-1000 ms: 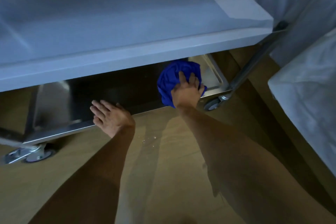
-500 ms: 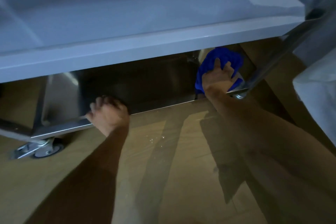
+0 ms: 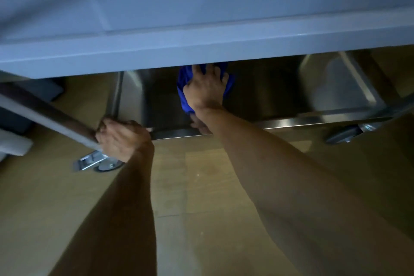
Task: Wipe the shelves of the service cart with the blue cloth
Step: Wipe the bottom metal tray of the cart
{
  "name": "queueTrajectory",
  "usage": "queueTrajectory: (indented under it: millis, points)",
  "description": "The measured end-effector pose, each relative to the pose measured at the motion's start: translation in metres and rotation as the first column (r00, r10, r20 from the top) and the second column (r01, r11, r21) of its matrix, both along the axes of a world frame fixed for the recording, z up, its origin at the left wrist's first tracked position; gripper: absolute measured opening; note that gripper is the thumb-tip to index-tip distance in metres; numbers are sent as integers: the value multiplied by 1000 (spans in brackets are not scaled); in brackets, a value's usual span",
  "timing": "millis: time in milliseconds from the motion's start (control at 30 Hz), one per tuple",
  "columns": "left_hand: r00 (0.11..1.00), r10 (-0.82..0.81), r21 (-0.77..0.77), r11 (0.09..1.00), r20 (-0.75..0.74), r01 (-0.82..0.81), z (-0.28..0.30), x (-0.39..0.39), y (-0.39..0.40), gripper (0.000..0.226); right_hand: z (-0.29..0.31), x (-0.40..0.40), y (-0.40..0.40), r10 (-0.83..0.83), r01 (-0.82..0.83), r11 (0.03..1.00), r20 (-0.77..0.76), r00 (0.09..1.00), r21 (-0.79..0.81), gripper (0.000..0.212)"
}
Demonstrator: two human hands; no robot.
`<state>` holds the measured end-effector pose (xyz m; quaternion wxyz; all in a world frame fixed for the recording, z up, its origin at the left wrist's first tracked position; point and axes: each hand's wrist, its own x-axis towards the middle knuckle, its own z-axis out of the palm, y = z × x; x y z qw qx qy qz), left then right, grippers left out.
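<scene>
Change: the right hand [image 3: 205,89] and the blue cloth [image 3: 184,96] had travelled from the lower shelf's [image 3: 277,96] right end to its middle; the left hand [image 3: 122,139] had moved to the shelf's left front corner.
Meaning: the right part looked covered; the left stretch probably remained.
Right fingers: spread flat, pressing the cloth onto the lower shelf, fingertips partly hidden under the upper shelf [image 3: 201,51].
Left fingers: curled shut around the corner post [image 3: 44,116] at the shelf's rim.
Cloth: bunched beneath the right palm, mid-shelf.
</scene>
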<state>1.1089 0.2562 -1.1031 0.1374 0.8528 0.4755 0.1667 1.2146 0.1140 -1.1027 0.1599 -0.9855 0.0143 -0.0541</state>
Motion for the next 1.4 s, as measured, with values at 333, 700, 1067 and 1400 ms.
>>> queueTrajectory:
  millis: [333,700,1067,1400]
  points:
    - [998,-54,26,998,-39,55,13,-19,27,42,3,-47,123,511,-502,857,-67,857,120,62]
    - [995,-95,-47,994,-11,94,8,-17,26,53,-13,-26,-70,-111,97,991,177,978,88,57]
    - [842,-531,-249,832,-99,495,13,42,-204,56,20,-15,-222,-144,149,988,-90,985,43,62]
    - [835,-538,-105,843,-120,528,-4,40,-203,61,24,-15,-374,-506,477,860,-185,843,-179,67]
